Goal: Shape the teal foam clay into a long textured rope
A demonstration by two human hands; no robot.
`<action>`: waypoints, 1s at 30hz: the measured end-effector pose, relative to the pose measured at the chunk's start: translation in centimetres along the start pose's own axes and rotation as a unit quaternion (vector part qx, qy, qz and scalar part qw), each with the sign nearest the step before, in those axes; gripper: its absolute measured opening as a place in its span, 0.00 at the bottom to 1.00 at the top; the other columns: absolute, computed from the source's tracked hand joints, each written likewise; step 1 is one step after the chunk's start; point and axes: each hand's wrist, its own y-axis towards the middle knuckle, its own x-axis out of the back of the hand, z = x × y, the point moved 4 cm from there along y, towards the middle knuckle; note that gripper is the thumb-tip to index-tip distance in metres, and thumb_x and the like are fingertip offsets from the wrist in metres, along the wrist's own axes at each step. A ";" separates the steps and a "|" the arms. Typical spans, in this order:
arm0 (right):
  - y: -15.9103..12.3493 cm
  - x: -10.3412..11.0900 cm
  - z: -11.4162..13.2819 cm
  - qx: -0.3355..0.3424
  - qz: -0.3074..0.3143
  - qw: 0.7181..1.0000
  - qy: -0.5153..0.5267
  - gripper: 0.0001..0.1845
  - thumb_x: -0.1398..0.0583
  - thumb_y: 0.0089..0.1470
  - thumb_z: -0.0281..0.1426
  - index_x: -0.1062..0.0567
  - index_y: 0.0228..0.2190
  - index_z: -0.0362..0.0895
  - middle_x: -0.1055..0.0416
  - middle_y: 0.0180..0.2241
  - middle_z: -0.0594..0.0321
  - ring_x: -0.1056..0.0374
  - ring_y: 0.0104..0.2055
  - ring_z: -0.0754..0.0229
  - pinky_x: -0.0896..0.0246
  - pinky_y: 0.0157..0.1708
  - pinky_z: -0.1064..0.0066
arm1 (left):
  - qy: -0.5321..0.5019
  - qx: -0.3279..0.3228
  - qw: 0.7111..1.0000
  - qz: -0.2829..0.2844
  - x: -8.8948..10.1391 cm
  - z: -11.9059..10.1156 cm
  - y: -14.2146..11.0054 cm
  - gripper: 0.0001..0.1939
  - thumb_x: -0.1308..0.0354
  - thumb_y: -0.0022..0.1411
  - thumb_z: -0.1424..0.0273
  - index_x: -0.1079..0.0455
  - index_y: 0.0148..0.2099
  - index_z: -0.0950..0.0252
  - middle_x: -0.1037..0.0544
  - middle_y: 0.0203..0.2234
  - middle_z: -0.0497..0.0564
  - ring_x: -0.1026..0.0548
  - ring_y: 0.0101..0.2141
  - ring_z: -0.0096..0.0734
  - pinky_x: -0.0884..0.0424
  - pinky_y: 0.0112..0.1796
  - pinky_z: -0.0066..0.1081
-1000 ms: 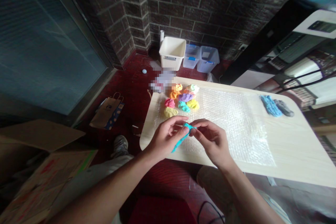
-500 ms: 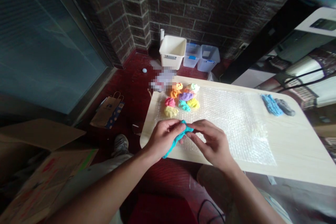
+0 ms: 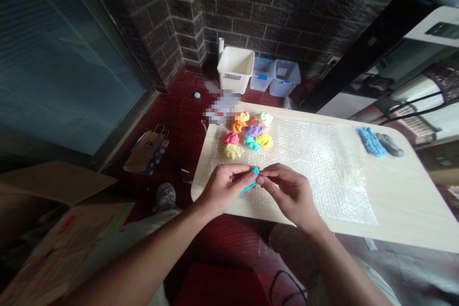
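Observation:
Both my hands meet over the near left edge of the table, pinching a soft teal piece of modelling clay (image 3: pixel 248 189). My left hand (image 3: pixel 224 186) has its thumb and fingers closed on it. From the other side, my right hand (image 3: pixel 292 191) grips its end between thumb and fingertips. Much of the clay is hidden by the fingers. Just beyond lie several coloured clay lumps, among them a pale yellow lump (image 3: pixel 234 151), a red lump (image 3: pixel 232 138), a turquoise lump (image 3: pixel 251 143), a purple lump (image 3: pixel 254 130) and a bright yellow lump (image 3: pixel 264 140).
Bubble wrap (image 3: pixel 308 162) covers part of the pale table (image 3: pixel 405 191). A blue lump (image 3: pixel 372 142) and a grey lump (image 3: pixel 389 145) lie at the table's right. Plastic bins (image 3: pixel 233 81) stand by the brick wall. An open cardboard box (image 3: pixel 82 234) and a paper bag (image 3: pixel 145 150) are on the left.
The teal clay was stretched into a long strip hanging below my left hand; now less of it shows, gathered between the fingers. My hands have come slightly closer together.

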 end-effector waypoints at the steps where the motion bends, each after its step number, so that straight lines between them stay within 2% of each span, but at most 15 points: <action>1: 0.1 0.0 0.1 -0.003 0.002 1.000 0.003 0.04 0.31 0.60 0.33 0.16 0.36 0.47 0.20 0.35 0.57 0.24 0.36 0.57 0.27 0.37 0.65 | -0.003 0.004 1.000 -0.009 0.0 0.1 0.0 0.20 0.32 0.62 0.57 0.19 0.48 0.67 0.20 0.30 0.52 0.25 0.28 0.28 0.30 0.30 0.26; 4: 0.4 0.1 0.2 -0.029 0.020 0.999 0.029 0.05 0.30 0.59 0.35 0.16 0.33 0.46 0.22 0.31 0.59 0.26 0.32 0.60 0.29 0.34 0.69 | -0.016 0.015 0.999 -0.023 0.1 0.1 -0.1 0.21 0.28 0.57 0.60 0.20 0.49 0.67 0.17 0.34 0.54 0.21 0.32 0.31 0.25 0.33 0.28; 8: 0.4 0.2 -0.1 -0.051 0.007 0.997 0.049 0.09 0.29 0.56 0.37 0.17 0.32 0.45 0.22 0.30 0.60 0.26 0.32 0.61 0.29 0.32 0.70 | -0.030 0.023 0.999 -0.010 0.0 0.3 0.1 0.15 0.25 0.54 0.62 0.20 0.39 0.67 0.17 0.33 0.53 0.21 0.31 0.29 0.25 0.34 0.27; 14: 0.2 0.1 -1.0 -0.101 0.000 0.989 0.111 0.11 0.27 0.54 0.39 0.15 0.37 0.47 0.18 0.35 0.58 0.22 0.37 0.57 0.24 0.39 0.65 | -0.027 0.018 0.999 -0.022 0.1 0.6 0.3 0.18 0.22 0.49 0.64 0.21 0.38 0.68 0.17 0.32 0.53 0.21 0.32 0.30 0.25 0.34 0.28; 20: 0.1 -0.2 -1.9 -0.133 -0.002 0.979 0.156 0.10 0.27 0.54 0.39 0.15 0.30 0.46 0.20 0.29 0.61 0.27 0.31 0.60 0.27 0.33 0.66 | -0.044 0.029 0.998 -0.023 -0.1 0.4 0.1 0.19 0.20 0.44 0.66 0.24 0.35 0.68 0.18 0.30 0.51 0.20 0.32 0.30 0.25 0.35 0.28; 22: 0.1 -0.3 -2.2 -0.140 -0.019 0.975 0.172 0.09 0.27 0.54 0.39 0.15 0.31 0.46 0.20 0.28 0.61 0.27 0.30 0.60 0.27 0.33 0.66 | -0.042 0.031 0.998 -0.025 -0.1 0.3 0.1 0.19 0.20 0.44 0.67 0.24 0.35 0.68 0.18 0.31 0.52 0.20 0.32 0.31 0.25 0.34 0.28; 26: 0.1 -0.2 -2.0 -0.121 -0.048 0.972 0.194 0.12 0.27 0.54 0.37 0.14 0.40 0.50 0.17 0.33 0.61 0.25 0.30 0.61 0.25 0.34 0.66 | -0.078 0.036 0.995 -0.044 -0.1 0.2 0.1 0.18 0.24 0.51 0.66 0.23 0.41 0.67 0.17 0.34 0.52 0.19 0.33 0.30 0.23 0.37 0.29; 30: 0.0 0.1 -1.2 -0.060 -0.035 0.990 0.123 0.10 0.28 0.55 0.33 0.14 0.41 0.51 0.16 0.39 0.60 0.21 0.36 0.58 0.22 0.39 0.63 | -0.108 0.038 0.992 -0.046 0.0 0.4 0.2 0.16 0.27 0.57 0.64 0.22 0.45 0.67 0.17 0.37 0.53 0.19 0.34 0.29 0.22 0.41 0.29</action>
